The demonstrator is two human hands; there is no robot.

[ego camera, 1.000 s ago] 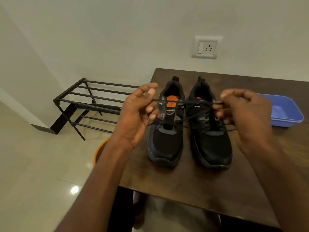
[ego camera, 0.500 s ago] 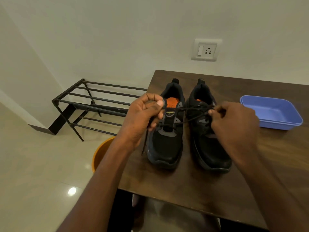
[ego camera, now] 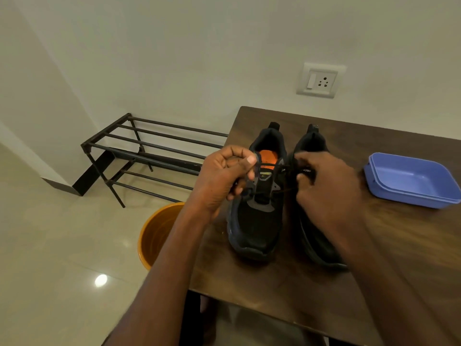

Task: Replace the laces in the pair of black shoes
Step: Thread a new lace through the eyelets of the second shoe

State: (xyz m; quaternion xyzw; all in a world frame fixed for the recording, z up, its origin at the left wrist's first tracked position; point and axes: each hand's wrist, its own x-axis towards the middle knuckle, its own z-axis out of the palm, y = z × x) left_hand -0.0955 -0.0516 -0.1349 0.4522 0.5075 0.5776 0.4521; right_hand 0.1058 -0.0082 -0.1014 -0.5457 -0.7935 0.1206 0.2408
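Nearest, both shoes sit side by side on the desk [ego camera: 287, 290], toes toward the camera. Left hand [ego camera: 224, 178] has its grip curled around a black lace [ego camera: 279, 166] over the left shoe [ego camera: 257, 221]; right hand [ego camera: 324, 191] pinches the lace above the right shoe [ego camera: 316, 243]. Farther right: blue tray [ego camera: 411, 181].

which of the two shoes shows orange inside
The left shoe, nearer the table's left edge: an orange insole shows in its opening. The right shoe looks dark inside, and the right hand covers its middle.
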